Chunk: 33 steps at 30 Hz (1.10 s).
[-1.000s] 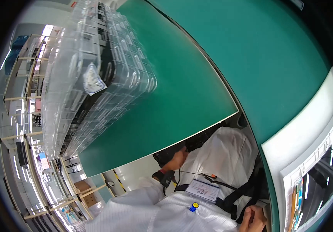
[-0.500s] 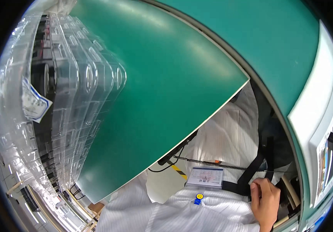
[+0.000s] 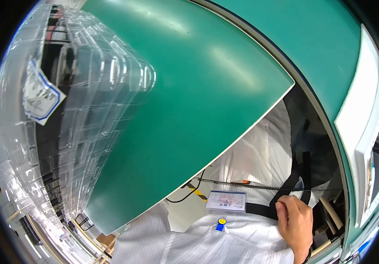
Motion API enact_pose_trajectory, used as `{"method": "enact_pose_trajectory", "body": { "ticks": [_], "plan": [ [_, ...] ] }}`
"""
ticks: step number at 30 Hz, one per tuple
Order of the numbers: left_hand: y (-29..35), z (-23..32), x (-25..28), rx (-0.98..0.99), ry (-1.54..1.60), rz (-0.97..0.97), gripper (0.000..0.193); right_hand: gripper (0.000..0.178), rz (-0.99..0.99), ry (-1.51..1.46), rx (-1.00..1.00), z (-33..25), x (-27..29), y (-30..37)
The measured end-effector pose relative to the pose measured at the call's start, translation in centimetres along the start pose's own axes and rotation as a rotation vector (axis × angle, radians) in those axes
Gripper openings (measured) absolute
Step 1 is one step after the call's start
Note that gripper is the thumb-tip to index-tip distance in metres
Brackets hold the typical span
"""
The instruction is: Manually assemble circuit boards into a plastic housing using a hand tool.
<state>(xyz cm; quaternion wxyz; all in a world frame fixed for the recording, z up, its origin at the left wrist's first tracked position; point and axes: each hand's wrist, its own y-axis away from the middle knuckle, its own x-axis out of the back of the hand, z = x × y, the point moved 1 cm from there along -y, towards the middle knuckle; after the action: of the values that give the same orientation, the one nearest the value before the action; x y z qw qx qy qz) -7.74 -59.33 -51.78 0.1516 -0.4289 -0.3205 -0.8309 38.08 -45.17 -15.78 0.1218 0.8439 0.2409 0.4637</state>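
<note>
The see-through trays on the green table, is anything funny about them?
Somewhat: the stack of clear plastic trays is stepped, each tray's edge set off from the next, not flush. A white paper tag sits crooked on it. Nothing looks broken or spilled.

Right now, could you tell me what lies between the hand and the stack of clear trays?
In the head view, bare green mat separates the right hand from the clear trays.

A green work surface is recorded above and left of the right hand, well apart from it. A stack of clear plastic trays is set on its far left part, and a white paper label is fixed to the stack. A white panel is noted above and right of the hand. A black coiled cord is stretched just above and left of the hand.
</note>
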Motion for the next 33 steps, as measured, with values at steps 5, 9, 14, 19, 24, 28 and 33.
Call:
{"method": "enact_pose_trajectory", "body": {
  "ticks": [5, 9, 14, 19, 24, 28, 33],
  "plan": [
    [-3.0, 2.3, -0.4, -0.053, -0.131, 0.027, 0.031, 0.006, 0.017, -0.015, 0.01, 1.3, 0.3, -0.6],
    [-5.4, 5.0, -0.6, -0.107, -0.253, 0.048, 0.031, 0.006, -0.002, -0.058, -0.049, 2.8, 1.1, -0.9],
    [-7.4, 10.4, -1.4, -0.417, -0.304, 0.077, 0.029, 0.006, 0.035, -0.083, -0.022, 5.4, 1.6, -1.3],
    [-7.4, 13.3, 0.5, -0.433, -0.394, -0.313, 0.03, 0.007, 0.048, -0.106, -0.025, 7.3, 2.4, -1.6],
    [-6.1, 12.4, 1.4, 0.093, 0.382, -0.241, 0.026, 0.007, 0.078, -0.017, -0.069, 8.8, 2.7, -1.5],
    [-7.5, 5.8, 4.0, 0.23, 1.023, 0.16, 0.027, 0.007, 0.083, 0.044, -0.082, 8.1, 2.7, -1.5],
    [-5.0, 2.3, 1.6, 0.354, 0.617, 0.332, 0.04, 0.008, 0.005, 0.036, -0.07, 7.1, 2.8, -2.5]
  ]
}}
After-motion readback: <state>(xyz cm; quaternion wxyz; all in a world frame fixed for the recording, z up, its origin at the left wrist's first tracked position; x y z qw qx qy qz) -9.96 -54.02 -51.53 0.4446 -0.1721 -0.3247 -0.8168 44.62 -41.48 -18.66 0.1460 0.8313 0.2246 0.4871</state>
